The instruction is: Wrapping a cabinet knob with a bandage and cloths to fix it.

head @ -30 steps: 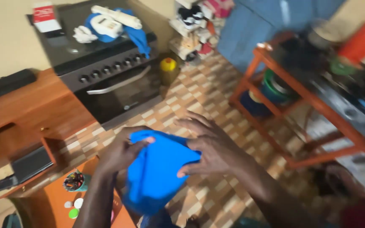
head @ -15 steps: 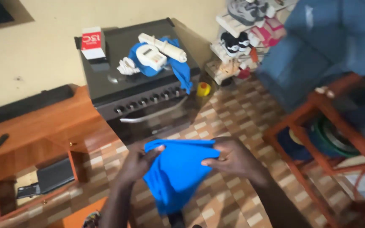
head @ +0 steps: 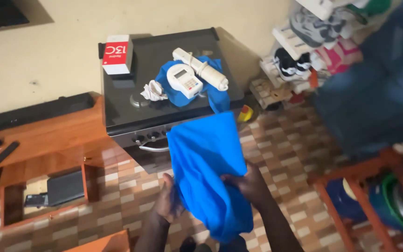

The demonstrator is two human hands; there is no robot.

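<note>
A small flat box (head: 117, 54), red on top with white sides, sits at the back left corner of the black stove top (head: 131, 100). Near the middle lies a white handheld device (head: 184, 80) with a small pale screen, resting on blue cloth (head: 211, 91).

Dim, flat indoor light with soft shadows; right edge smeared by motion blur, centre fairly sharp.

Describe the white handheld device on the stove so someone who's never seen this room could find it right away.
Find the black stove against the wall. On its top lies a blue cloth, and the device rests on that. It is rounded and white with a small screen and keypad, unlike the long white cylinder beside it.
</note>
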